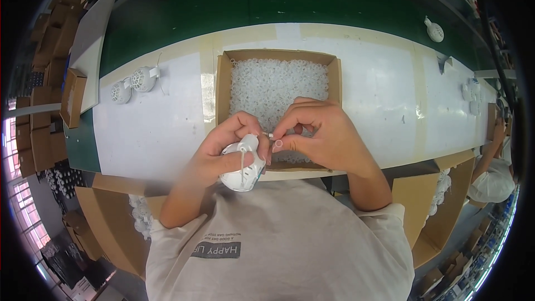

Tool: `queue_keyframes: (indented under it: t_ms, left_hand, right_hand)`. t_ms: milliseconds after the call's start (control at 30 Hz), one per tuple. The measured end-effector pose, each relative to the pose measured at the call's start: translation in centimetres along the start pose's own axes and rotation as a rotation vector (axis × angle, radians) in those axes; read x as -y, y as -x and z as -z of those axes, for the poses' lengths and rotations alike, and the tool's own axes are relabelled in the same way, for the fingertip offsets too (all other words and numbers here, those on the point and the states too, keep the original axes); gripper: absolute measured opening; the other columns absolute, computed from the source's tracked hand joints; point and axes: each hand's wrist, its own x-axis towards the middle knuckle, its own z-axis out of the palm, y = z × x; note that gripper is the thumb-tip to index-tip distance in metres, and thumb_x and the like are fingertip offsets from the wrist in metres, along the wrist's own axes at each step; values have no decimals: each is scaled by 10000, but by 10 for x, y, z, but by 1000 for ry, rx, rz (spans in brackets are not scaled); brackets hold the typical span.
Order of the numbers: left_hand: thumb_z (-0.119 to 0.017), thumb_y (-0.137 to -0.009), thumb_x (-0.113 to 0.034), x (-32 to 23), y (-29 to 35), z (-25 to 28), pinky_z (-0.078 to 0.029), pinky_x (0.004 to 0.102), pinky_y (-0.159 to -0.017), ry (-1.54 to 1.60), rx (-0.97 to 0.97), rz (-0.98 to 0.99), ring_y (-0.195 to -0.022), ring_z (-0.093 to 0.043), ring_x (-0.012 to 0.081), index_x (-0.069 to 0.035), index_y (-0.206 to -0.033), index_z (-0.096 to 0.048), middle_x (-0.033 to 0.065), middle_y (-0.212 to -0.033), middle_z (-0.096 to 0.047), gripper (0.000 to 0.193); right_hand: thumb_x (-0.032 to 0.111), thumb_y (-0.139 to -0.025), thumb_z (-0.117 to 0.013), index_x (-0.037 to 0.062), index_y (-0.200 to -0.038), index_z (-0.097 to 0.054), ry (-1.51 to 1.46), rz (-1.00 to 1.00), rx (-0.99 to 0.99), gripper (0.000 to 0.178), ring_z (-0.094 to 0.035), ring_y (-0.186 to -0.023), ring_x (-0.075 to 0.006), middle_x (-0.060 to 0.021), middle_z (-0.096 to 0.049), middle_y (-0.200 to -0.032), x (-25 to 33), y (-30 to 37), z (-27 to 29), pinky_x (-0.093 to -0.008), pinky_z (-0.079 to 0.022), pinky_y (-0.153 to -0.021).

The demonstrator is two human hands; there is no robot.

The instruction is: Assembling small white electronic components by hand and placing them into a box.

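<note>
My left hand [229, 153] is wrapped round a white bulb-shaped plastic housing [237, 181] with slots in its rounded shell and a thin cord or strap across it. Its narrow neck points up toward my right hand [317, 134]. The thumb and forefinger of that hand are closed in a pinch by a small white piece [270, 135] at the left hand's fingertips. A small clear ring [278, 143] shows beside the right thumb. Both hands are over the near edge of a cardboard box [224, 86] filled with small clear plastic rings [273, 81].
Two white housings [144, 79] lie on the white tabletop [167, 134] at left. Another housing [434, 30] rests on the green surface [334, 5] beyond. Open cartons [106, 217] with white parts flank me. At far right, a co-worker's arm [490, 153] is visible.
</note>
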Motion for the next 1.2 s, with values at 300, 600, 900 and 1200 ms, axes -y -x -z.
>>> queue_keyframes:
  t_ms: [300,600,900,1200]
  left_hand:
    - [-635,-920,-131,8,-5,0,-513,315,-786,95,10,-74,-907,-614,207,-66,-1166,-458,119,-995,-617,309]
    - [-619,-912,-69,4,2,0,-491,294,-802,-121,-29,-45,-939,-596,158,-48,-1175,-527,91,-1012,-617,279]
    - [-641,-894,-7,-2,1,-15,-468,277,-822,-486,-132,-60,-956,-583,124,-45,-1165,-550,72,-1032,-623,288]
    - [-640,-841,-45,-5,4,-21,-477,318,-838,-511,-158,-10,-945,-594,180,-25,-1102,-527,114,-1014,-621,285]
  right_hand:
    - [-40,-829,-740,-35,-1002,-694,-370,-139,-40,179,-688,-812,-136,-98,-731,-894,-4,11,-7,-251,-529,-719]
    - [-30,-833,-728,-13,-1004,-727,-192,-111,-166,172,-681,-792,-145,-104,-741,-896,-8,14,-4,-274,-528,-674]
    - [-30,-714,-777,18,-959,-755,354,382,-305,251,-591,-660,-232,-103,-712,-809,-2,15,-10,-315,-476,-576]
    - [-24,-704,-786,18,-942,-755,442,333,-274,244,-596,-661,-236,-94,-708,-794,-2,15,-7,-323,-474,-568]
